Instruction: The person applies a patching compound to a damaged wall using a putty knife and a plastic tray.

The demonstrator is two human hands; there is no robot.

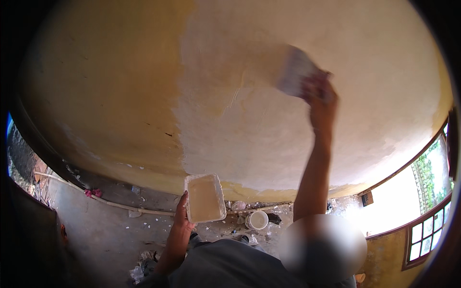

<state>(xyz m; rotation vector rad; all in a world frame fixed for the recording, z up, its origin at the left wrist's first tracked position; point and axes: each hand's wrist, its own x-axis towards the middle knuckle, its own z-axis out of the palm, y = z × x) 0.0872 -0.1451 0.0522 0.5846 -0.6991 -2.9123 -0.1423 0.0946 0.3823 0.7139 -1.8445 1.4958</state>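
Observation:
My right hand [318,96] is raised against the wall [230,134], closed round a wide, flat, greyish tool [294,69], blurred by motion. The tool is at a patch where yellow shows through the pale coat; the wall's left part is darker yellow, with a ragged edge between the two. Low in the middle, my left hand [184,211] grips the side of a rectangular, paint-crusted tray [204,199] holding cream-coloured, smooth liquid.
Below stands a white bucket [256,219] on the spattered floor [105,221]. A long pale pole [115,203] lies along the wall's foot, near a pink rag [91,193] and plastic scraps. A bright opening and a paned window [422,240] are at the right.

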